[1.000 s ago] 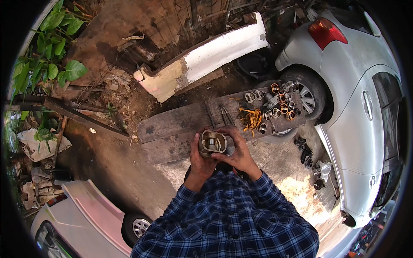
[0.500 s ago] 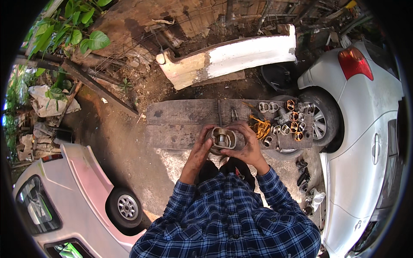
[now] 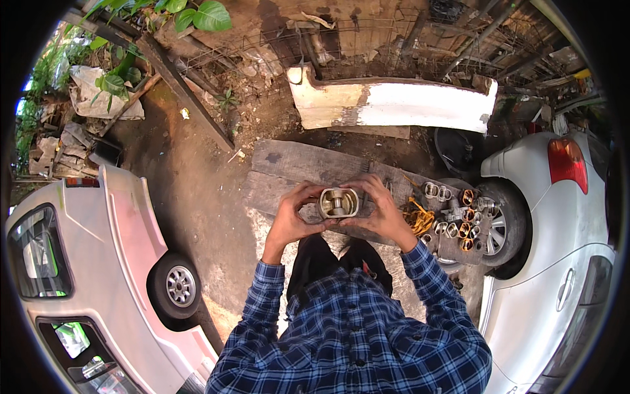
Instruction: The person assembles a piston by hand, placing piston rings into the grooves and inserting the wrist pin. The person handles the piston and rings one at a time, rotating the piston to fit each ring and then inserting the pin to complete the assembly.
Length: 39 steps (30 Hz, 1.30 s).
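Note:
A metal engine piston (image 3: 338, 204) is held up in front of me over the wooden bench, its hollow underside facing me and the pin showing across the middle. My left hand (image 3: 294, 215) curves round its left side, fingertips at the upper edge and thumb at the lower. On the other side my right hand (image 3: 379, 211) grips it in the same way, leaving a gap between palm and metal. Beyond my right hand, a tangle of orange cord (image 3: 418, 218) lies on the bench. Next to it stand several more pistons (image 3: 444, 193), some looking orange inside.
The plank bench (image 3: 282, 161) runs from left to right ahead of me. A silver car (image 3: 525, 161) stands close at the right, and a pink and white car (image 3: 125, 230) at the left. Behind the bench are a white bumper (image 3: 420, 102) and a dark basin (image 3: 457, 148).
The piston has been turned so that its pin and hollow show more fully, and both hands have shifted their hold around it. The view has swung, tilting the bench and shifting the surroundings.

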Tool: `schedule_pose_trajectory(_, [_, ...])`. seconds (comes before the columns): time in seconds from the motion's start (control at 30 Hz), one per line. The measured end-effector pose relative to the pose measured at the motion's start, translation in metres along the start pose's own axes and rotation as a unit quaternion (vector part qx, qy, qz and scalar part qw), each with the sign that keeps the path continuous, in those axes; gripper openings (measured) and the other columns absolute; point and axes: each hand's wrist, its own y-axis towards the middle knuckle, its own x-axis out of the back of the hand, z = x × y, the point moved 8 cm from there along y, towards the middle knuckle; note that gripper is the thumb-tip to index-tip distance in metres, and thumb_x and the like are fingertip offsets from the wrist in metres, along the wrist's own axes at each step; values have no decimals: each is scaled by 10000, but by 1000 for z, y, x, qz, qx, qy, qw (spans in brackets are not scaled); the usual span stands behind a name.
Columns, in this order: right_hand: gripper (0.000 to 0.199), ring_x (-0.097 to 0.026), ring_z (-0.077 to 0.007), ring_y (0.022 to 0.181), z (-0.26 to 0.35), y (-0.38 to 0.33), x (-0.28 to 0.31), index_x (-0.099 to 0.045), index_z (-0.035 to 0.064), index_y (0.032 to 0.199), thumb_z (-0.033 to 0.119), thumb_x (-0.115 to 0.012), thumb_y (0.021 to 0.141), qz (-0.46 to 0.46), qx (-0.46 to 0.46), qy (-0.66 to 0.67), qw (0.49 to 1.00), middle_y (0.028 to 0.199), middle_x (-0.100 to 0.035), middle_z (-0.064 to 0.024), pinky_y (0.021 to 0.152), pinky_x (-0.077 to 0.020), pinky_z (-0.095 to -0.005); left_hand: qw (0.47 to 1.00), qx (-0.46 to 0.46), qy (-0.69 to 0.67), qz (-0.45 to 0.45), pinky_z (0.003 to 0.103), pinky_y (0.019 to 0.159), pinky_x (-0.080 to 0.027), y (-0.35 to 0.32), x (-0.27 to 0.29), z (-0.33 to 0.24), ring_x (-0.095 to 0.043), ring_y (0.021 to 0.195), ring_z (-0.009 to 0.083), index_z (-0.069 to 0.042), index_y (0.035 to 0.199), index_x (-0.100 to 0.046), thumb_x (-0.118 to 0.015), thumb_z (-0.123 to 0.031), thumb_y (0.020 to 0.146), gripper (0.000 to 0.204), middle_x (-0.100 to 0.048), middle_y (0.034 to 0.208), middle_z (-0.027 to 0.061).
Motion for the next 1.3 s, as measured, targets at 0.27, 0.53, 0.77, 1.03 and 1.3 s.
schedule_pose_trajectory(0.27, [672, -529, -323, 1119, -31, 52, -63, -618, 29, 1161, 317, -909, 628, -12, -22, -12, 1000, 1153, -596, -138, 957, -447, -444, 999, -9, 1, -42, 416, 997, -501, 14, 69, 53, -573, 1161, 269, -18, 1170, -638, -851, -75, 604, 607, -557, 1208, 119])
schedule_pose_trajectory(0.53, [666, -504, -319, 1171, -100, 108, -130, -605, 101, 1213, 325, -887, 652, -13, -73, -74, 994, 1197, -583, -93, 1010, -390, -482, 973, -33, 228, 16, 479, 1073, -362, 60, 126, 125, -376, 1319, 360, -145, 1190, -662, -874, -182, 568, 658, -424, 1359, 128])
schedule_pose_trajectory(0.77, [648, -495, -325, 1190, -190, 118, -178, -585, 100, 1251, 320, -848, 701, -30, -134, -105, 985, 1239, -565, -105, 1017, -377, -491, 959, -18, 281, 34, 506, 1063, -318, 92, 125, 222, -384, 1277, 360, -201, 1269, -620, -878, -215, 555, 760, -406, 1365, 122])
schedule_pose_trajectory(1.03, [688, -480, -347, 1192, -321, 112, -232, -570, 58, 1265, 392, -824, 720, -45, -205, -145, 967, 1238, -563, -132, 1025, -351, -506, 945, 39, 319, 55, 530, 1093, -254, 128, 95, 361, -332, 1330, 346, -180, 1281, -638, -889, -220, 565, 760, -382, 1394, 128])
schedule_pose_trajectory(1.3, [675, -474, -345, 1196, -380, 99, -265, -552, 82, 1288, 407, -796, 750, -5, -228, -221, 948, 1242, -558, -134, 1046, -332, -532, 941, 82, 317, 81, 574, 1084, -255, 125, 75, 443, -340, 1325, 352, -198, 1338, -590, -882, -250, 609, 786, -366, 1403, 115])
